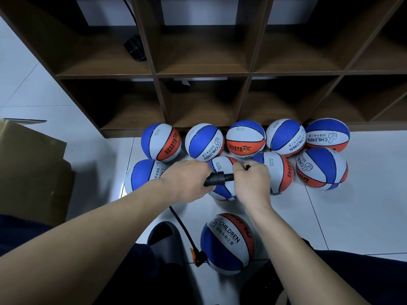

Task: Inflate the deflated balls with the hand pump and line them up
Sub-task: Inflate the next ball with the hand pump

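Hands [187, 179] clenched around pump handle [219, 178]

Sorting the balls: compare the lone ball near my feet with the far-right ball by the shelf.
The near ball lies apart from the others, beside the hose; the far-right ball sits in the row against the shelf. The near ball's CHILDREN print reads upright from here; the far-right ball's reads upside down. Both are blue, white and orange.

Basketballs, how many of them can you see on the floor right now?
10. Five in the back row along the shelf; four in the second row, one partly behind the hands; one nearest the person. More may be hidden.
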`<state>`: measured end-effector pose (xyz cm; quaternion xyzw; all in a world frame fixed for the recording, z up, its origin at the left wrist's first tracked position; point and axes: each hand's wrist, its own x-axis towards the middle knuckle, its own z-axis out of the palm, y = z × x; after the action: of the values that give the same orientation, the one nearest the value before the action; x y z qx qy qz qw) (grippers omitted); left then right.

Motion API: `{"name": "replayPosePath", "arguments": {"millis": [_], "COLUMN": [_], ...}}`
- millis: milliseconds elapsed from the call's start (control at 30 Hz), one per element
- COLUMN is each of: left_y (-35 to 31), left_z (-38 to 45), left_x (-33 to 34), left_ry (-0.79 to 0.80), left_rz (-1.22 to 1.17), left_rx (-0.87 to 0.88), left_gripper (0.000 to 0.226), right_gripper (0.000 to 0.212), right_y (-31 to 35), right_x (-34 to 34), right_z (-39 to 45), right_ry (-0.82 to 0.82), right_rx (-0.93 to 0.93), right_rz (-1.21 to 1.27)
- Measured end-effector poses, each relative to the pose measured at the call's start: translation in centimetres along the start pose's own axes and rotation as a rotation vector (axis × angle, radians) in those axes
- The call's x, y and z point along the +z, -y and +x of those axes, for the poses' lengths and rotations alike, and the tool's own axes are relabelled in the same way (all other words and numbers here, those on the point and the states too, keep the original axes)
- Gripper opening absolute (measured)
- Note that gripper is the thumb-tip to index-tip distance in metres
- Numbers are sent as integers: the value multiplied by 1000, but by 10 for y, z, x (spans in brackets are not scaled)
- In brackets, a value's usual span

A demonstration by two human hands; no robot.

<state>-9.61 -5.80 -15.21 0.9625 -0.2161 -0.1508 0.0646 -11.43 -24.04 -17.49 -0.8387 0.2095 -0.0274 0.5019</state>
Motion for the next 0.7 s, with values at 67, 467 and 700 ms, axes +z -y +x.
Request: {"name": "replayPosePath", "arguments": {"millis": [67, 467, 700], "left_y": [-4, -7, 18], "left_z": [0, 3, 2], "left_x": [0, -1, -1], "left_ry": [-3, 7, 29], "left_rz": [4, -47, -75], "left_rx": [15, 53, 0], "left_gripper": [27, 28, 30], "right_gripper": [44, 44, 46], "right_y": [2, 6, -5], "right_x": [5, 0, -49], "right_z": [-4, -1, 36], "right_ry": [25, 92, -43], "right_rx": [-5, 52, 160], "right_rz": [-4, 31, 68]}}
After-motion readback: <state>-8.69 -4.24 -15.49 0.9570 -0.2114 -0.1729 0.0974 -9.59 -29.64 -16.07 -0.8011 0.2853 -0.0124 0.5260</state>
